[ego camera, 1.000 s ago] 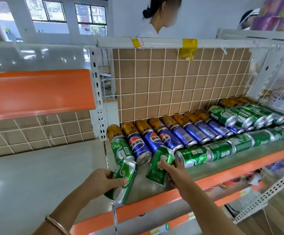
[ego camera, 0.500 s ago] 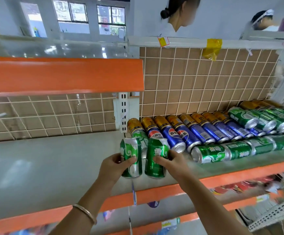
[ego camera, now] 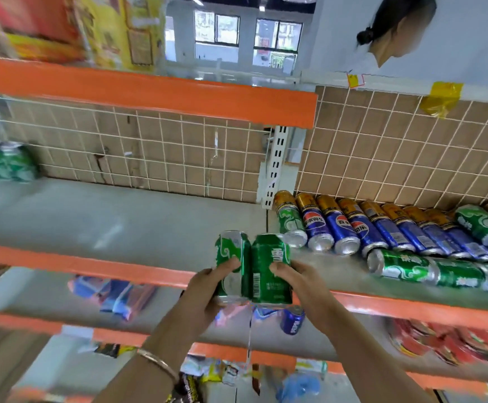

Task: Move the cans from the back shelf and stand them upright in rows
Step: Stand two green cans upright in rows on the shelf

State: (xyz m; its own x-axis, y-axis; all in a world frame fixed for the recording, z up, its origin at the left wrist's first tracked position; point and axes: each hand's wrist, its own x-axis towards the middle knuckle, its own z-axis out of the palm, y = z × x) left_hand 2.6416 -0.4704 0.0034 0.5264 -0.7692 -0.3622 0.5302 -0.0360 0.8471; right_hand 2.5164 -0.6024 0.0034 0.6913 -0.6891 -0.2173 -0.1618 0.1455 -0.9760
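My left hand [ego camera: 208,289] grips a green can [ego camera: 231,257], and my right hand [ego camera: 301,282] grips a second green can [ego camera: 270,269]. Both cans are upright, side by side, held in the air in front of the shelf's orange front edge. On the right grey shelf [ego camera: 333,266] several blue cans [ego camera: 344,228] and green cans [ego camera: 405,264] lie on their sides in rows. At the far left of the left grey shelf [ego camera: 106,216], a few green cans [ego camera: 7,162] stand upright against the mesh back.
A white slotted upright post [ego camera: 276,164] separates the two shelf bays. An orange-fronted upper shelf [ego camera: 149,94] overhangs the left bay, with boxes on top. Lower shelves hold packets and a blue can [ego camera: 292,319]. A person stands behind the shelving at the upper right.
Both hands have lifted their green cans off the right shelf, turned them upright and carried them leftward. The view has swung left, revealing the left bay and its standing cans.
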